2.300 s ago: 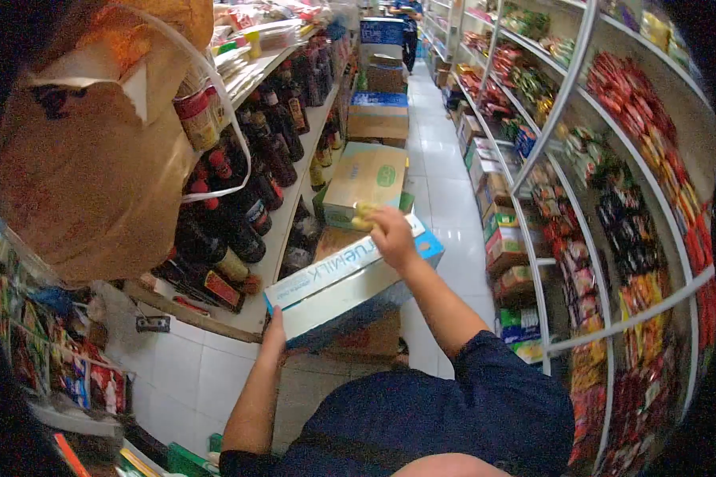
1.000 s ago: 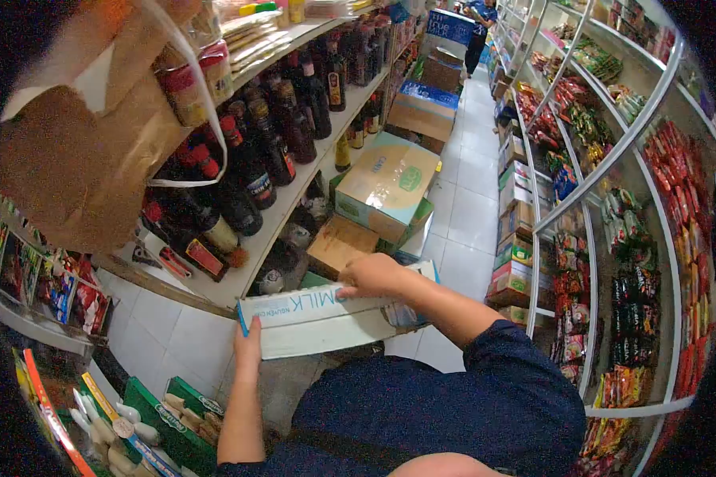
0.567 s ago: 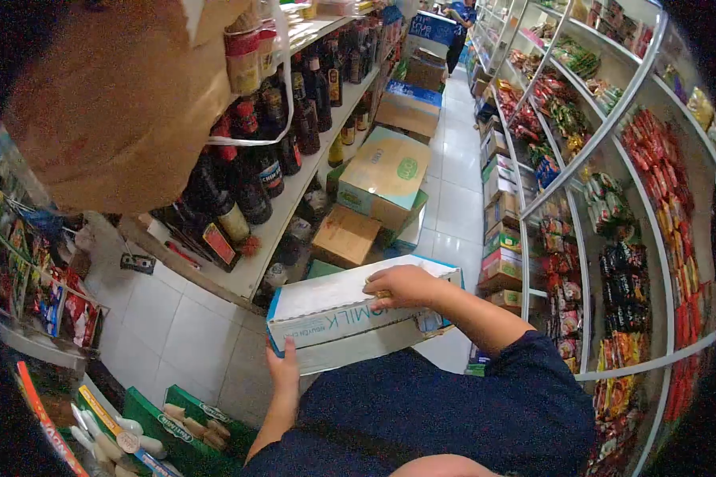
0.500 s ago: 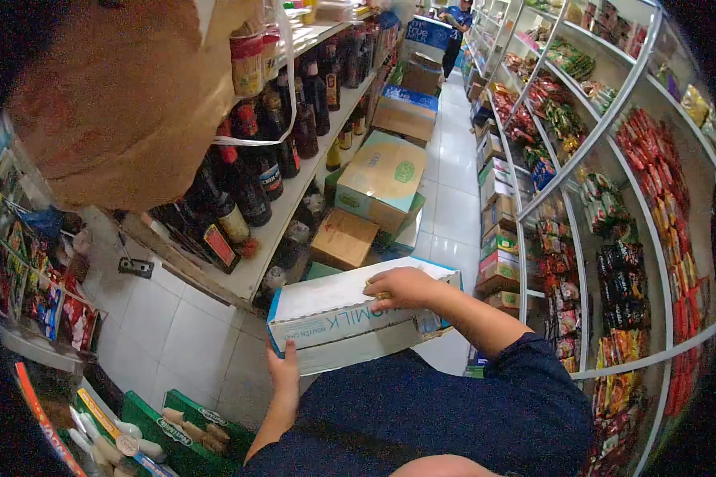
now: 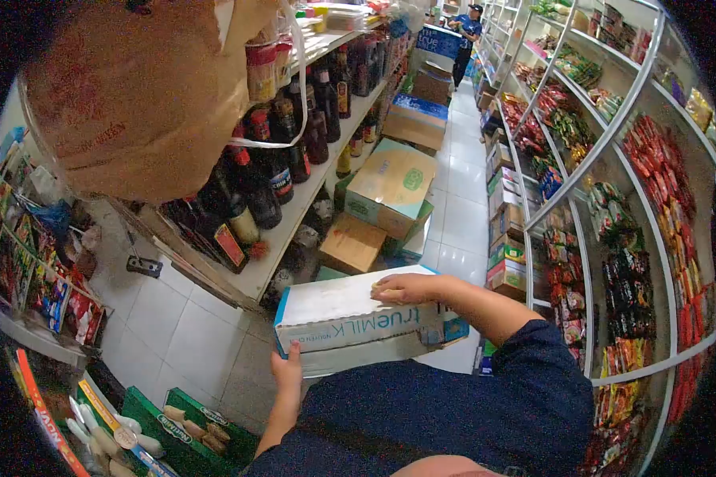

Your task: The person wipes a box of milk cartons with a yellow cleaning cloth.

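A long white and blue cardboard milk box (image 5: 334, 299), printed "true MILK", is in front of my body, its near side towards me. My left hand (image 5: 288, 364) grips its left near corner, thumb up along the side. On the white top lies my right hand (image 5: 402, 288), fingers bent and pressed together. A small pale yellowish bit shows at those fingertips; what it is cannot be made out. The underside of the box and most of my left fingers are hidden.
Stacked cartons (image 5: 391, 184) stand beyond the box along a bottle shelf (image 5: 294, 207). Racks of packaged goods (image 5: 620, 278) line the right. A brown bag (image 5: 127, 103) hangs at upper left. Green boxes (image 5: 161, 421) stand at lower left. Another person (image 5: 463, 40) stands down the aisle.
My right hand has shifted slightly along the box top, baring more of the lettering on the side. The box sits slightly lower and further right in view; my left hand keeps its grip.
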A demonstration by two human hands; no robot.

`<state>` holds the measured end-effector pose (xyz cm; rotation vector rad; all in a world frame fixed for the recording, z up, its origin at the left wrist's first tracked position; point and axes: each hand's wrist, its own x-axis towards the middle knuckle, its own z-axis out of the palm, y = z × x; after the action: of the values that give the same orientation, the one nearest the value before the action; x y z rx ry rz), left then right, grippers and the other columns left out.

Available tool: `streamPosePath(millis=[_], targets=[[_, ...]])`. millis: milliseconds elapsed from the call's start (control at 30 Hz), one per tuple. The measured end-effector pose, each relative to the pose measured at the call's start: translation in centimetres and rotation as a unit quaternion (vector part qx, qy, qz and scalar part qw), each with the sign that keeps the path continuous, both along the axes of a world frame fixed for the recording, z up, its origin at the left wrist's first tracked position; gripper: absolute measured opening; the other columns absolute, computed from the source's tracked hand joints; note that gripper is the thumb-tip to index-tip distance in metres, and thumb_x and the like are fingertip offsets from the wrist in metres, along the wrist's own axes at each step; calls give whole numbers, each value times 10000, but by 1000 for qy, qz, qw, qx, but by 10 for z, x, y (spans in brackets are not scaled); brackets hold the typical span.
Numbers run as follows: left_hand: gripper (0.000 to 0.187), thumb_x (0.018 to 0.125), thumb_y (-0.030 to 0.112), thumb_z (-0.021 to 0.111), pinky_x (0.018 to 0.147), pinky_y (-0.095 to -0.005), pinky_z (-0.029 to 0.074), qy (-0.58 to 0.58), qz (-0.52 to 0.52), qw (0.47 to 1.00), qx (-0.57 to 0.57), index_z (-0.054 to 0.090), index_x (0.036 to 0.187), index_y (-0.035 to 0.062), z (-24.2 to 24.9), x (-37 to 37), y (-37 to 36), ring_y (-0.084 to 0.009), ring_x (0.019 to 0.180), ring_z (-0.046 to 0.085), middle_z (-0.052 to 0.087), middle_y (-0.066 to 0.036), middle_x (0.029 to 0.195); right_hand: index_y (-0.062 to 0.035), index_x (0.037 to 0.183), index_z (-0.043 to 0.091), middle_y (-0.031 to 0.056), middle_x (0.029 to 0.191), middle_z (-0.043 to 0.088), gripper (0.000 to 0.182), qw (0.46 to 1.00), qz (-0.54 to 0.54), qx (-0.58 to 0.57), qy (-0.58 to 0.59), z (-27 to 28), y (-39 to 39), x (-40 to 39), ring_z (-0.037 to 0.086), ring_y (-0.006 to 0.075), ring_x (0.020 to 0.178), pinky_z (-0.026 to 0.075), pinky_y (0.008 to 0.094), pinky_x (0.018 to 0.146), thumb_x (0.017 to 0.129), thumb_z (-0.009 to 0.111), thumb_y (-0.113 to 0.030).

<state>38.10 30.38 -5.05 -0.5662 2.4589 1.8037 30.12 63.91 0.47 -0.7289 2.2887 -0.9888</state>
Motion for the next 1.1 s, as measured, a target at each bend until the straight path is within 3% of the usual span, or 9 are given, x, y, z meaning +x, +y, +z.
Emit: streamPosePath(millis=[167,200,333,367,467,567,700,900,1100], targets=[[556,764,403,669,829,-355,436,39,8,998,40,534,1128,6,-3,3,1,-258,938,584,614,-148,1021,-7,1246,459,162,1290,450,524,986,47,161,-15,-59,54,-34,324,324,1241,255,400,1039,932,333,-407],[556,761,402,672,828,-355,437,28,12,999,31,536,1126,5,-3,2,1,-258,940,585,615,-148,1022,-39,1248,468,177,1285,445,513,970,-22,232,-65,-76,55,-41,307,330,1246,245,413,1042,931,319,-414],[554,755,394,677,826,-353,439,11,25,1000,6,539,1126,7,-6,-1,0,-253,947,586,617,-144,1030,-109,1247,490,196,1264,444,516,958,24,269,-97,-82,5,-78,309,354,1244,262,441,1029,907,344,-469],[553,755,391,677,826,-351,439,11,24,1000,2,539,1128,8,-6,-2,1,-251,949,586,617,-142,1033,-111,1256,482,207,1266,433,549,955,43,282,-80,-113,-14,-94,312,357,1245,265,454,1027,901,326,-501],[554,753,386,680,829,-345,435,-77,36,996,-37,536,1134,9,15,-2,6,-238,948,583,616,-136,1043,-47,1261,445,236,1299,386,661,970,128,206,-19,-116,-107,-114,328,367,1234,260,424,1037,889,292,-572],[564,754,406,674,831,-340,432,-18,37,999,10,537,1131,9,4,2,5,-227,942,578,619,-128,1026,-36,1292,403,239,1337,347,598,974,199,11,104,-96,-184,-108,308,373,1253,237,432,1048,914,311,-491],[562,765,423,657,827,-331,431,31,23,998,48,537,1129,11,-5,5,4,-209,931,573,619,-117,1004,-29,1290,407,221,1328,376,497,972,188,-124,65,-96,-208,-95,334,365,1240,252,419,1040,934,356,-372],[585,762,450,654,818,-329,435,12,44,999,14,538,1119,1,-14,9,3,-209,922,576,616,-118,1005,-34,1267,432,200,1325,384,460,971,193,-131,57,-48,-94,-55,325,336,1256,245,382,1055,930,383,-343],[568,764,427,664,824,-327,436,44,30,998,24,535,1113,-3,-16,0,4,-213,920,580,615,-122,1007,-39,1264,437,177,1301,417,455,997,48,52,27,-106,62,-54,340,312,1248,253,376,1054,937,357,-346]])
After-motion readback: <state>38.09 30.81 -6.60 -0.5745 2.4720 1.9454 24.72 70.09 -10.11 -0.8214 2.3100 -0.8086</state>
